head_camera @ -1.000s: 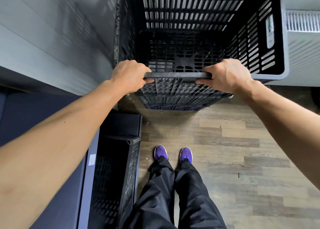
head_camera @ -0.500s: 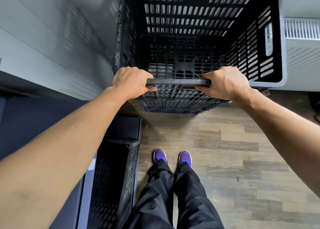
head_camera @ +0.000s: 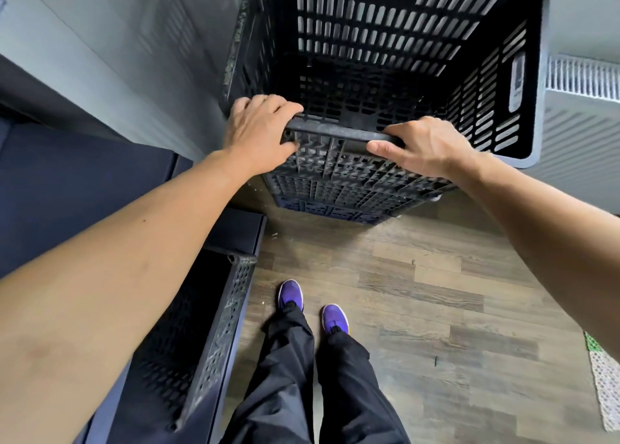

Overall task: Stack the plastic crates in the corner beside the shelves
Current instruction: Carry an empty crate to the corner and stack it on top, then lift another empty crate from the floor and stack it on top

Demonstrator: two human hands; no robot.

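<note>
A tall stack of black slatted plastic crates (head_camera: 385, 58) stands in the corner against the grey wall. I look down into the open top crate. My left hand (head_camera: 258, 135) grips the left end of its near rim. My right hand (head_camera: 426, 147) rests on the right part of that rim, fingers over the edge and thumb stretched along the front. Lower crates of the stack (head_camera: 342, 195) show below the rim. Another black crate (head_camera: 208, 326) lies on a dark shelf at the lower left.
A dark blue shelf unit (head_camera: 84, 182) runs along the left. A white radiator (head_camera: 583, 108) stands to the right of the stack. My feet in purple shoes (head_camera: 312, 309) stand on the wood-look floor (head_camera: 436, 309). A green-and-white mat (head_camera: 604, 376) lies at the right edge.
My right hand's grip has loosened, with the thumb now stretched along the rim. My view has tilted down and my feet have shifted a little apart.
</note>
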